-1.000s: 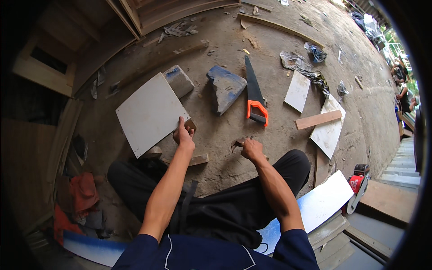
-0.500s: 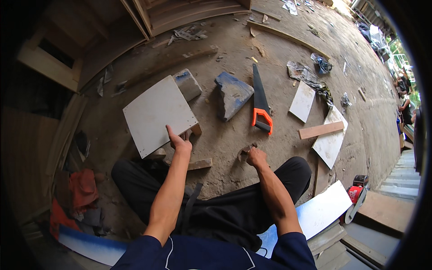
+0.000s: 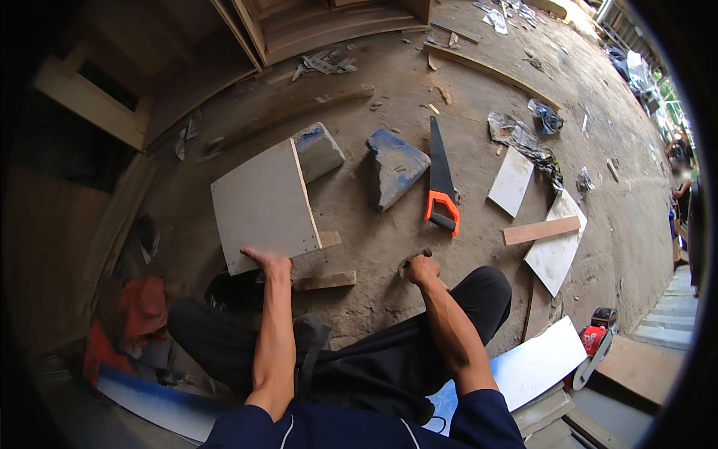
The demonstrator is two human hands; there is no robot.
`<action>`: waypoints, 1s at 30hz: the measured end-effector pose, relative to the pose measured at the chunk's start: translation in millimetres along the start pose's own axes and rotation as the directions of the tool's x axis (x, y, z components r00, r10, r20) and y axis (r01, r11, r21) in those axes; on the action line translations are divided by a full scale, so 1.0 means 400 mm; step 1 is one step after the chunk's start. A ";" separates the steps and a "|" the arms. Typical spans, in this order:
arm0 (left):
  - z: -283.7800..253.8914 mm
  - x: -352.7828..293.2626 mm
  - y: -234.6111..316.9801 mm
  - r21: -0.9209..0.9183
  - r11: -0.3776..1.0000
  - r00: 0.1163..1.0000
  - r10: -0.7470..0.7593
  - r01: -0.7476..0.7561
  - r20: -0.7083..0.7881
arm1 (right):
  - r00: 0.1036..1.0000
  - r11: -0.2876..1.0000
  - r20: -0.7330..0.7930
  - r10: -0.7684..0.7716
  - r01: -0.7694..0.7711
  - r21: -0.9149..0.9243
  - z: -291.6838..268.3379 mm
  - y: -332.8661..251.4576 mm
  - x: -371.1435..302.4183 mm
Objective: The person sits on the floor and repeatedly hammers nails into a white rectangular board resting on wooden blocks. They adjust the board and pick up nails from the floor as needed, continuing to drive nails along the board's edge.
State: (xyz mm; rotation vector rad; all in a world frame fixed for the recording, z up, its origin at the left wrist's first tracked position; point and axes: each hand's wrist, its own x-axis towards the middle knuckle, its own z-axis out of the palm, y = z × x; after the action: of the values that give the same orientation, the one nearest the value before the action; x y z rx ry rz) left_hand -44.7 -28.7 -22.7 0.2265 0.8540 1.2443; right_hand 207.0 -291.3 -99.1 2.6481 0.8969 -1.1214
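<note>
My left hand (image 3: 269,263) grips the near edge of a white board (image 3: 262,202), thumb on its top face and the other fingers mostly hidden. Small dark nail or screw marks dot the board's corners, and a wooden piece (image 3: 330,239) sticks out from beneath its right side. Low over the ground between my knees, my right hand (image 3: 424,269) is closed round a hammer-like tool (image 3: 405,263); only its dark end shows clearly. A concrete block (image 3: 320,153) touches or nearly touches the board's far right corner. Nearer my left knee lies a short wood strip (image 3: 327,280).
Ahead lie a broken concrete chunk (image 3: 396,168) and a handsaw (image 3: 441,176) with an orange handle. Rightward are white offcuts (image 3: 511,181), a wooden slat (image 3: 541,230) and a red power tool (image 3: 596,340). Wooden cabinets (image 3: 340,31) stand at the far left.
My left hand has shifted left along the board's near edge, and the board has turned a little. My right hand stays low with its tool, turned slightly.
</note>
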 end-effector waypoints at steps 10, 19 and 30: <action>0.122 -0.147 0.172 0.266 0.942 0.952 0.130 -0.206 0.278 | 0.997 0.998 0.056 0.057 -0.055 -0.034 -0.025 -0.030 0.066; 0.198 -0.120 0.215 0.391 0.919 0.918 -0.107 -0.055 0.381 | 0.990 0.968 0.118 0.079 -0.048 -0.248 -0.086 -0.031 0.004; 0.089 0.097 0.066 0.138 0.855 0.459 -0.396 0.499 0.795 | 0.955 0.999 -0.297 -0.011 0.020 0.026 -0.186 0.002 -0.120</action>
State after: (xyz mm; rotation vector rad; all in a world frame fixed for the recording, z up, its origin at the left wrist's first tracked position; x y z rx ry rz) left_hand -37.4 25.3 -0.4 0.4023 -0.0007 0.5430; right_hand 226.9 -289.6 -12.9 2.8887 0.9553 -0.7531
